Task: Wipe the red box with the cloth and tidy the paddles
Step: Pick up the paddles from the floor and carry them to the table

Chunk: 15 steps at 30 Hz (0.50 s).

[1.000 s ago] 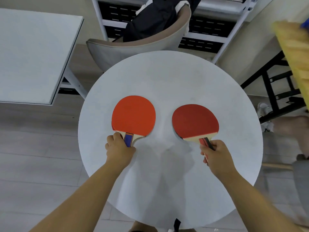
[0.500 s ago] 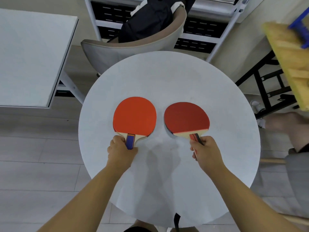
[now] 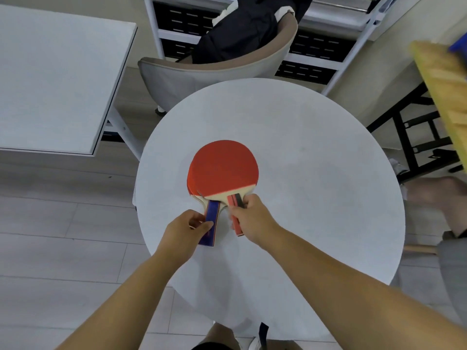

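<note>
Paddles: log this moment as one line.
paddles stacked over round table | left hand holds blue handle | right hand grips red-black handle

A round white table [image 3: 316, 185] stands on pale plank flooring [image 3: 63, 236], a grey chair [image 3: 202, 77] and metal shelving [image 3: 328, 59] beyond.

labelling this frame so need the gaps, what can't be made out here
Head view:
lower paddle: blade almost wholly covered by the top paddle.
right hand: fingertips hidden under its handle.
wooden board: blurred, cut by the right edge.
red box, cloth: nowhere in frame.
</note>
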Available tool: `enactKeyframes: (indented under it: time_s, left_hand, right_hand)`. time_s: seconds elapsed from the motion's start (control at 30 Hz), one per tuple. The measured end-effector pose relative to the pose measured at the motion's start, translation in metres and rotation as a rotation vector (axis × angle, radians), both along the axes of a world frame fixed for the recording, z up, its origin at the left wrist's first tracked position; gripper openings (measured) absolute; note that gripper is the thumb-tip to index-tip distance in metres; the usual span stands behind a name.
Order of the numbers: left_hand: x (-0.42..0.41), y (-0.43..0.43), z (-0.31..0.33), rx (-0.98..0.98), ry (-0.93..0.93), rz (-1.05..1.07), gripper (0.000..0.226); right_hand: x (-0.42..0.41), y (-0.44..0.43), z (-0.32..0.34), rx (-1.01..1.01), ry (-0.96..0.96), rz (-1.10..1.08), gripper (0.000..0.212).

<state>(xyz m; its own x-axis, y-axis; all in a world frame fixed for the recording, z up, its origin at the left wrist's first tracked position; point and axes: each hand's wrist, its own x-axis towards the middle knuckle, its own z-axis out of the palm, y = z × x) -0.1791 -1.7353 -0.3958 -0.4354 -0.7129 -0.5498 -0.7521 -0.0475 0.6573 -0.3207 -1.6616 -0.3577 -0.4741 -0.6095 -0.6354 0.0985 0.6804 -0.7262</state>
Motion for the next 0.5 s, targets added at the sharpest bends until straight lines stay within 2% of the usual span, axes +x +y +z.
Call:
enactKeyframes:
  time_s: [0.1, 0.17, 0.23, 0.4, 0.5]
  left_hand:
    - [0.005, -0.001, 0.0, -0.001, 0.031, -0.03, 0.005]
    - [0.008, -0.003, 0.001, -0.001, 0.038, -0.059, 0.004]
    - [0.011, -0.004, 0.002, 0.003, 0.049, -0.07, 0.005]
    - [0.021, -0.009, 0.006, -0.006, 0.038, -0.051, 0.012]
    - [0.026, -0.017, 0.008, -0.03, 0.039, -0.044, 0.01]
  right_hand:
    - [0.01, 0.003, -0.001, 0.082, 0.065, 0.136, 0.009]
    - [0.017, 0.002, 0.0, 0.077, 0.02, 0.165, 0.007]
    - [0.021, -0.002, 0.003, 0.077, -0.009, 0.185, 0.014]
    - [0.028, -0.009, 0.003, 0.138, 0.087, 0.232, 0.035]
    - [0.026, -0.007, 0.001, 0.144, 0.109, 0.235, 0.028]
